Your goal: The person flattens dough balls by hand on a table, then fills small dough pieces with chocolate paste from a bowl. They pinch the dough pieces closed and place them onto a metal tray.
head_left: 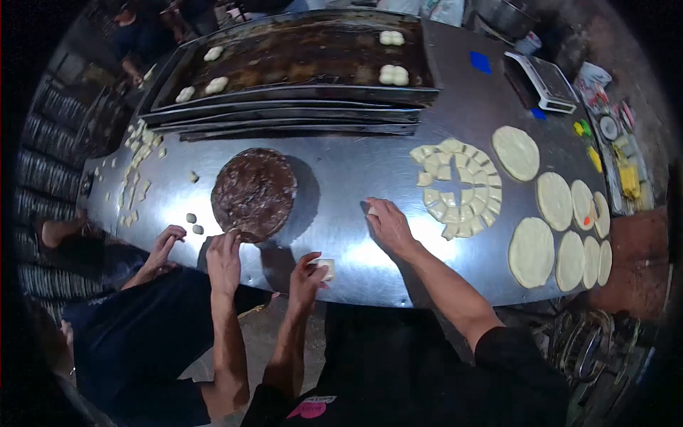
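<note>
My left hand (306, 281), at the table's front edge, is closed on a pale square piece of dough (326, 270) between thumb and fingers. Further right and forward, my right hand (388, 223) is cupped low over the steel table. A bit of pale dough (371, 211) shows under its fingertips; the rest is hidden. To the right of that hand lies a disc of dough cut into many small pieces (466, 206), with gaps in its middle and left side. A large dark brown mound of filling (254, 192) sits left of my hands.
A co-worker's hands (225, 262) work at the mound's near edge. Stacked baking trays (299, 92) holding dough clusters (393, 75) stand at the back. Uncut dough discs (531, 252) and a scale (551, 82) are at right; dough scraps (142, 146) at left.
</note>
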### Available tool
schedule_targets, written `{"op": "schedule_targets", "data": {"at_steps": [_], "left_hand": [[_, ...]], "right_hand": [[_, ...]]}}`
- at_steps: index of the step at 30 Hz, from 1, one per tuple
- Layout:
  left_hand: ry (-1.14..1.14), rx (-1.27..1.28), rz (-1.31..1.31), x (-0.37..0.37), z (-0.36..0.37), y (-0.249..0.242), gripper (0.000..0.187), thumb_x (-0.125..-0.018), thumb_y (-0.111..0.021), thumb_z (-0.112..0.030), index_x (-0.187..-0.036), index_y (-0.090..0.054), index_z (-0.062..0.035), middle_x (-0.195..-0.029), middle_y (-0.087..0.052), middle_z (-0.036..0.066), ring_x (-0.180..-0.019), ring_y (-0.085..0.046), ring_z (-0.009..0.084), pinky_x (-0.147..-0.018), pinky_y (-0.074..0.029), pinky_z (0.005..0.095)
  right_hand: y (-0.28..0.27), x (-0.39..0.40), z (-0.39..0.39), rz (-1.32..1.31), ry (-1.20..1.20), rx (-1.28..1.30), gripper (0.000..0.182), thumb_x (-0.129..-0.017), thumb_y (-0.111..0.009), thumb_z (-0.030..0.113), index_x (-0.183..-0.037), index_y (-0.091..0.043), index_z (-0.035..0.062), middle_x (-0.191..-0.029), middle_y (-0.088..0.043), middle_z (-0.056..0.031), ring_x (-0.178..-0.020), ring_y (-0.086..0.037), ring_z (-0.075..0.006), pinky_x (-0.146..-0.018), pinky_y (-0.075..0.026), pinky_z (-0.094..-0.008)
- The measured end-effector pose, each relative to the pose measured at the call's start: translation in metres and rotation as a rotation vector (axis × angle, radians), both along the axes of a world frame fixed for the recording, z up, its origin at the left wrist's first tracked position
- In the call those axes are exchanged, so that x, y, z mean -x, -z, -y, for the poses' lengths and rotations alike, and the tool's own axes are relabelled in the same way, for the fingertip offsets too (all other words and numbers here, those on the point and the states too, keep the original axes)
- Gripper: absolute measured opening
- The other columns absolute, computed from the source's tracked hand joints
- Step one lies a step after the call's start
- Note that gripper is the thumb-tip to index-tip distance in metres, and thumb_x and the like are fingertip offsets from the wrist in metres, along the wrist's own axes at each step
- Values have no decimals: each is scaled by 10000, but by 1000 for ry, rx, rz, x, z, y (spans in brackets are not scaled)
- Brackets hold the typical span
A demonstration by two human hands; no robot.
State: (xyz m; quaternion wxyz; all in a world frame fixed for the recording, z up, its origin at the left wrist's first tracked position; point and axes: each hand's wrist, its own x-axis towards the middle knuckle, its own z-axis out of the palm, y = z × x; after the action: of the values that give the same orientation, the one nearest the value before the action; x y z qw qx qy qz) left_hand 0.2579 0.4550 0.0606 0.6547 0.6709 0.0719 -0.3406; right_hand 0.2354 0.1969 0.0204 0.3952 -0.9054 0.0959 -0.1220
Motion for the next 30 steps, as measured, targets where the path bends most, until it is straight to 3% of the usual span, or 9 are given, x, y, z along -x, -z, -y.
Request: {"op": "schedule_targets", "data": {"at_steps": [4, 8, 11, 14, 19, 21, 26, 29, 30], "left_hand": [[52, -19, 89, 3, 11, -1, 310, -870, -629, -132, -1145, -594, 7, -1008, -642, 82, -871, -618, 148, -660, -505, 274], [21, 325, -22, 8, 51, 1, 236, -942, -577, -124, -1143, -588, -1, -1053, -646, 82, -928, -618, 146, -783, -540, 291], [102, 344, 49, 14, 77, -10, 212, -926, -591, -97, -1116, -589, -5, -1028, -645, 79, -905, -619, 136, -758, -535, 274], [140, 358, 98, 18, 91, -21, 173, -880, -621, -42, -1047, -589, -9, -997, -641, 85, -837, -613, 115, -706, -511, 243], [197, 461, 69, 30, 95, -17, 281, -945, -546, -117, -1201, -566, -3, -1092, -634, 97, -915, -618, 125, -733, -510, 255], [93, 424, 89, 45, 99, -11, 325, -962, -517, -148, -1253, -538, -5, -1142, -617, 94, -975, -604, 136, -785, -497, 269], [21, 53, 325, 63, 79, -3, 426, -995, -491, -252, -1371, -475, -51, -1256, -580, 97, -1156, -537, 191, -967, -421, 313], [46, -238, 662, 60, 50, -3, 513, -959, -537, -260, -1409, -413, -46, -1405, -469, 157, -1265, -465, 229, -994, -401, 321], [-33, -211, 674, 57, 37, -9, 488, -948, -552, -220, -1391, -441, -45, -1430, -441, 159, -1280, -453, 230, -990, -408, 321]], "right_hand": [[-17, -6, -15, 145, -72, 312, 388, -863, -628, 163, -1222, -555, 37, -1153, -598, -202, -1073, -564, -391, -907, -470, -434], [-59, 31, -43, -217, -67, -583, 376, -906, -613, 235, -1213, -562, 24, -1045, -659, -169, -968, -647, -275, -837, -498, -363], [-95, 55, -37, -259, 78, -576, 248, -876, -653, 164, -1068, -629, 9, -848, -681, -106, -775, -656, -150, -719, -510, -274], [-70, 80, -13, -192, 90, -783, 207, -874, -650, 113, -1040, -629, -8, -841, -668, -80, -733, -634, -136, -682, -502, -266], [-83, 92, -4, -188, 7, -1373, 300, -910, -600, 60, -1198, -539, 0, -889, -661, -74, -781, -629, -150, -690, -500, -277], [-88, 85, -17, 6, 192, -1555, 385, -912, -591, 46, -1280, -482, 20, -960, -656, -87, -871, -623, -150, -753, -493, -275], [-77, 47, -60, -63, 290, -1684, 504, -901, -588, 45, -1378, -429, 80, -1082, -626, -111, -939, -596, -164, -853, -472, -322], [-83, 15, -87, -77, 152, -1553, 430, -916, -567, 40, -1330, -450, 47, -1047, -625, -86, -946, -608, -168, -829, -495, -305], [-87, -6, -96, -101, 35, -1184, 431, -894, -560, 18, -1313, -462, 44, -1025, -628, -98, -934, -612, -180, -824, -496, -326]]}}
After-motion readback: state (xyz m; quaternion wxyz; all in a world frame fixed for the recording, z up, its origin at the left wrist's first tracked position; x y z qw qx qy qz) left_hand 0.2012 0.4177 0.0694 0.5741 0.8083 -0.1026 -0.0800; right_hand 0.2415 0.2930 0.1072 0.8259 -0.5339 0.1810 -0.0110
